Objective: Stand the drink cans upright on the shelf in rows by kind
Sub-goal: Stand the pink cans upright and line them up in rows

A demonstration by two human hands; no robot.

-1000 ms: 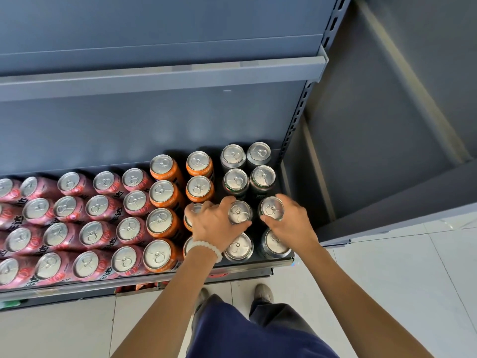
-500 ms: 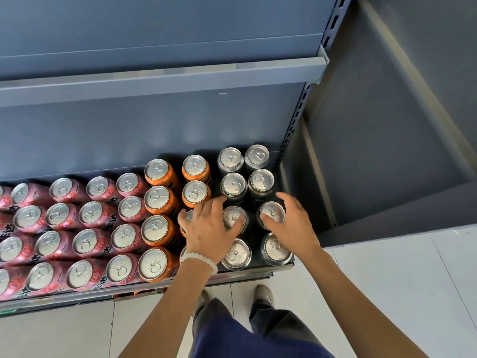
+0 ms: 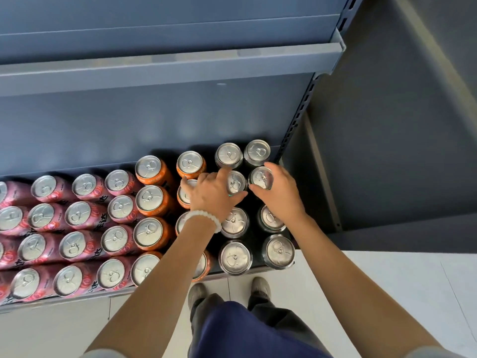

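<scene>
Upright drink cans fill the bottom shelf (image 3: 77, 297) in rows: pink cans (image 3: 77, 215) on the left, orange cans (image 3: 149, 200) in the middle, dark cans (image 3: 235, 257) on the right. My left hand (image 3: 213, 193) grips a dark can (image 3: 236, 182) in the second row from the back, fingers curled round its rim. My right hand (image 3: 280, 192) grips the dark can (image 3: 261, 177) beside it in the rightmost column. Both cans stand upright. My left wrist, which wears a white bead bracelet, hides some orange cans.
An empty grey shelf (image 3: 167, 68) juts out above the cans. A slotted upright post (image 3: 296, 117) bounds the shelf at the right, close to my right hand. White tiled floor (image 3: 387, 280) and my shoes lie below.
Both hands have moved back from the third-row dark cans to the second-row pair. The view has shifted slightly downward.
</scene>
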